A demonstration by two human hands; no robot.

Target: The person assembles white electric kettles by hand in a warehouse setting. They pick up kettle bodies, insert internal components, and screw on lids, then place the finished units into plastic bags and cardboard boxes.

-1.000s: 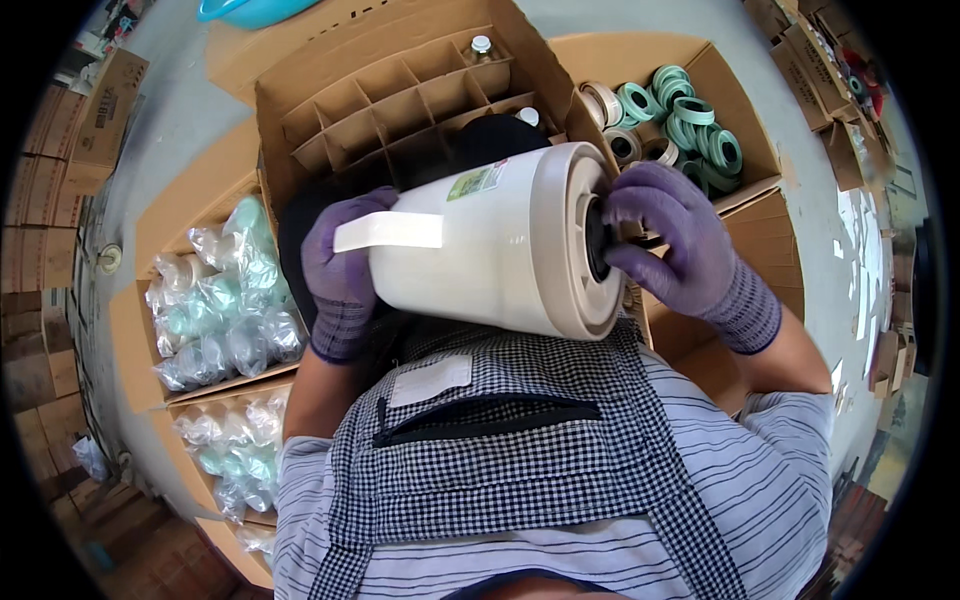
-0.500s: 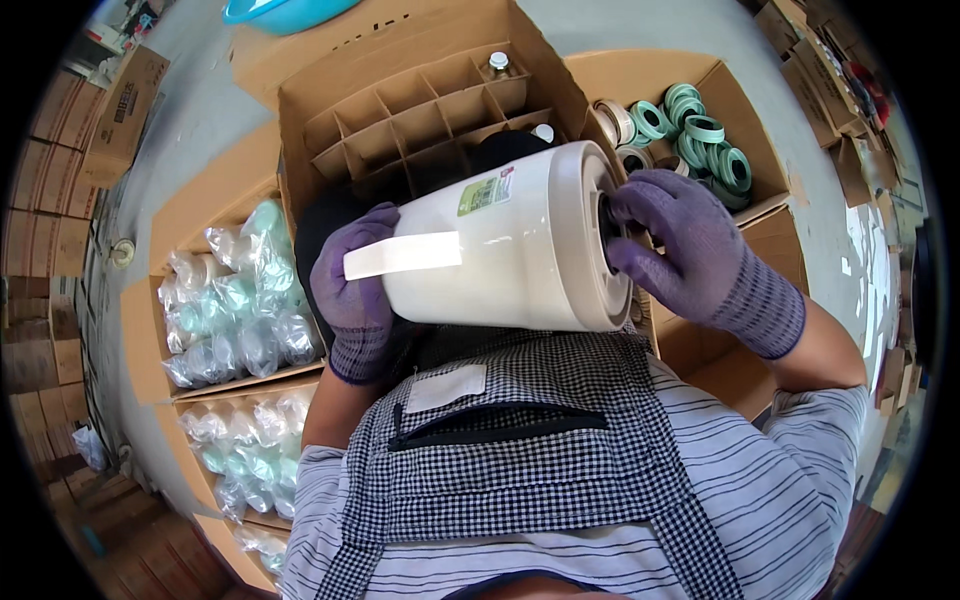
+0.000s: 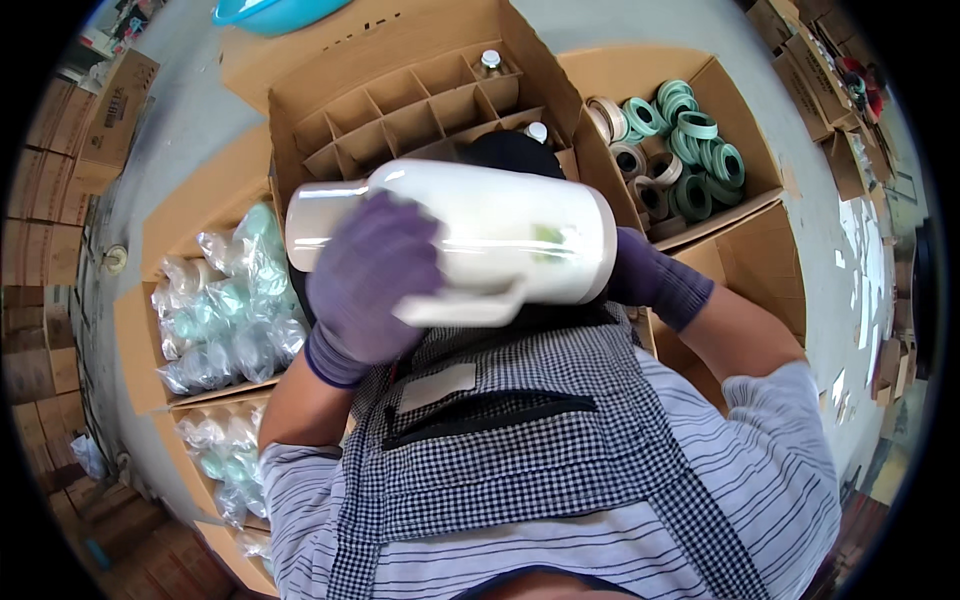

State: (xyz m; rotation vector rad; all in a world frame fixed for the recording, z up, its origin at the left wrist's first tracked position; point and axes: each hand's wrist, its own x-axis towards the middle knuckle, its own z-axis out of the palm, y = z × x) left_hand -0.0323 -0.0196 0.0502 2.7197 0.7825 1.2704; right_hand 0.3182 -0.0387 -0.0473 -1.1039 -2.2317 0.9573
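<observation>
A cream-white thermos jug (image 3: 490,215) with a handle (image 3: 465,310) lies sideways in front of my apron, its beige end piece (image 3: 318,215) toward the left. A small green label (image 3: 552,243) shows on its body near the right end. My left hand (image 3: 375,275), in a purple knit glove, wraps over the jug beside the beige piece; motion blurs it. At the other end my gloved right hand (image 3: 645,270) reaches behind the rim, and its fingers are hidden there.
Beyond the jug stands a divided carton (image 3: 385,95) with several cells and white-capped bottles (image 3: 490,60). To its right a box holds green rings (image 3: 696,125) and beige ones. Bagged parts (image 3: 235,300) fill cartons at the left. A blue basin (image 3: 280,14) is at the far edge.
The jug has been turned, so its broad ringed end no longer faces right. My left hand has come over it, and my right hand has gone behind its right end.
</observation>
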